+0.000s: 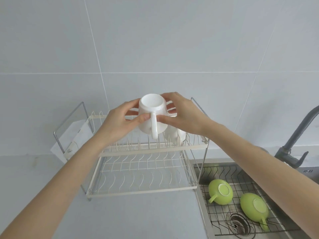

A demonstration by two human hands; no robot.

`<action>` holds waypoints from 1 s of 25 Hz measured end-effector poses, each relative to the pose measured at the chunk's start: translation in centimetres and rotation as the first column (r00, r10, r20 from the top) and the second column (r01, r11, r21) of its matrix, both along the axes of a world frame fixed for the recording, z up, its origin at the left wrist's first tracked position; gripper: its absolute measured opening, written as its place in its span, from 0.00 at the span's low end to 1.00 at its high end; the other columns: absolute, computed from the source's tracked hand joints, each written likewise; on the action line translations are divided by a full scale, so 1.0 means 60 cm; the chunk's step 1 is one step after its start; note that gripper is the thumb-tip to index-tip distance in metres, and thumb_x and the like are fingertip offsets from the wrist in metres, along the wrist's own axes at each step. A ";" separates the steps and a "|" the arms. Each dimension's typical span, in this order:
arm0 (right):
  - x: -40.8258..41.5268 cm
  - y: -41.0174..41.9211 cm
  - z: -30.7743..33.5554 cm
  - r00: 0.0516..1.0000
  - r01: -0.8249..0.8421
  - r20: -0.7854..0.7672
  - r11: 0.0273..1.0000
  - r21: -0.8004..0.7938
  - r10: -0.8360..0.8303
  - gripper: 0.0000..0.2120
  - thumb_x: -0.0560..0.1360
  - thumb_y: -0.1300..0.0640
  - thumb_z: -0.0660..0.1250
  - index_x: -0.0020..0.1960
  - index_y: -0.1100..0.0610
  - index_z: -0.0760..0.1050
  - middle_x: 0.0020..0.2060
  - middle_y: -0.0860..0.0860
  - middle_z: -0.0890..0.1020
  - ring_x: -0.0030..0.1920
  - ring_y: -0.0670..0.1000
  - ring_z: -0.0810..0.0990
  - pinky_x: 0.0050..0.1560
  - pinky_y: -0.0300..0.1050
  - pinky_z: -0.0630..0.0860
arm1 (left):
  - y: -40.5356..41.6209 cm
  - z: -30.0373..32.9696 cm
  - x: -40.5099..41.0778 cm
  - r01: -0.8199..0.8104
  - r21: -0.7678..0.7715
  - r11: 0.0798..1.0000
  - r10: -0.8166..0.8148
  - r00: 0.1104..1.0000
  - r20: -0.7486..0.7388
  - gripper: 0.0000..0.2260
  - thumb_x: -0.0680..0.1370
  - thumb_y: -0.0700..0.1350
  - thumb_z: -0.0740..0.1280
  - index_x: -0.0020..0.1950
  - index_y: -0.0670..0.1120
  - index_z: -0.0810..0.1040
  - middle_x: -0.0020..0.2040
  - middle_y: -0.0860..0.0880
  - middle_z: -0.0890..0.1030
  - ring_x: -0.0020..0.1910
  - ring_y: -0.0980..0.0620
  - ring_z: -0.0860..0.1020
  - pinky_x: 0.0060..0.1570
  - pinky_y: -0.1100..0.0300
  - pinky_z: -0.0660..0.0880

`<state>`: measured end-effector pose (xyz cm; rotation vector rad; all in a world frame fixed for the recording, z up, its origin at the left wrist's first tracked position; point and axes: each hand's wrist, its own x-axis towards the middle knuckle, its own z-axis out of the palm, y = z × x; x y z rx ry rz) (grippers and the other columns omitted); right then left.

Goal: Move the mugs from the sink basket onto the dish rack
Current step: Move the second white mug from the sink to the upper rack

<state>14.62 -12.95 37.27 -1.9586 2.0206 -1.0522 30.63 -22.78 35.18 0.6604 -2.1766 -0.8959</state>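
Both hands' grip around inverted mug (151,116)

Glossy white ceramic mug (149,116) upside down over cream two-tier wire dish rack (148,149), two lime-green cups (220,191) (254,207) inverted in black wire sink basket (224,171)

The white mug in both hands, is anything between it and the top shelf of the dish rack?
Nothing visible blocks it. The white mug, upside down, hangs over the dish rack top tier's free prongs; another white piece stands just to its right.

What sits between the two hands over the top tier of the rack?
In the head view, an upside-down white mug, handle toward the camera, sits between the left hand and right hand, both gripping it above the dish rack.
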 end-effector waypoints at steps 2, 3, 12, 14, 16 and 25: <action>-0.001 -0.031 -0.001 1.000 -0.008 0.003 0.999 0.037 0.008 0.28 0.71 0.52 0.70 0.67 0.58 0.65 0.62 0.54 0.72 0.54 0.50 0.75 0.58 0.41 0.73 | -0.028 -0.001 -0.002 -0.012 0.012 1.000 0.012 1.000 0.025 0.20 0.72 0.50 0.68 0.64 0.53 0.72 0.58 0.54 0.77 0.53 0.56 0.77 0.45 0.72 0.71; -0.003 -0.047 -0.004 1.000 -0.008 -0.003 0.998 0.058 0.008 0.29 0.71 0.52 0.70 0.68 0.58 0.65 0.62 0.55 0.72 0.56 0.52 0.76 0.59 0.43 0.73 | -0.042 -0.004 -0.005 -0.016 0.010 1.000 0.016 0.999 0.050 0.20 0.72 0.50 0.68 0.64 0.53 0.72 0.57 0.54 0.77 0.53 0.55 0.77 0.46 0.70 0.71; -0.022 -0.150 -0.070 0.998 0.036 -0.058 0.955 0.294 -0.020 0.30 0.72 0.53 0.68 0.69 0.59 0.61 0.63 0.59 0.74 0.61 0.58 0.74 0.63 0.55 0.72 | -0.131 -0.062 -0.031 0.003 0.079 0.997 -0.023 0.966 0.257 0.22 0.73 0.47 0.68 0.67 0.50 0.70 0.60 0.49 0.75 0.55 0.54 0.75 0.54 0.63 0.66; -0.022 -0.159 -0.085 0.998 0.046 -0.059 0.941 0.337 -0.027 0.30 0.72 0.53 0.69 0.69 0.59 0.62 0.62 0.59 0.75 0.62 0.58 0.73 0.63 0.55 0.72 | -0.138 -0.078 -0.034 0.019 0.121 0.992 -0.054 0.956 0.287 0.22 0.73 0.47 0.68 0.66 0.50 0.70 0.60 0.50 0.75 0.57 0.53 0.76 0.51 0.67 0.69; -0.022 -0.162 -0.098 0.995 0.052 -0.094 0.923 0.381 -0.017 0.30 0.72 0.52 0.69 0.69 0.59 0.62 0.62 0.58 0.74 0.62 0.58 0.72 0.63 0.53 0.71 | -0.141 -0.088 -0.036 0.034 0.142 0.989 -0.080 0.940 0.332 0.21 0.73 0.47 0.69 0.65 0.50 0.71 0.59 0.52 0.76 0.55 0.54 0.76 0.46 0.75 0.69; -0.013 -0.162 -0.108 0.989 0.063 -0.151 0.903 0.426 0.002 0.30 0.73 0.50 0.67 0.70 0.58 0.60 0.63 0.59 0.73 0.61 0.59 0.72 0.62 0.52 0.71 | -0.144 -0.096 -0.034 -0.007 0.165 0.986 -0.065 0.904 0.422 0.21 0.74 0.48 0.68 0.66 0.49 0.69 0.63 0.49 0.76 0.50 0.54 0.76 0.42 0.76 0.67</action>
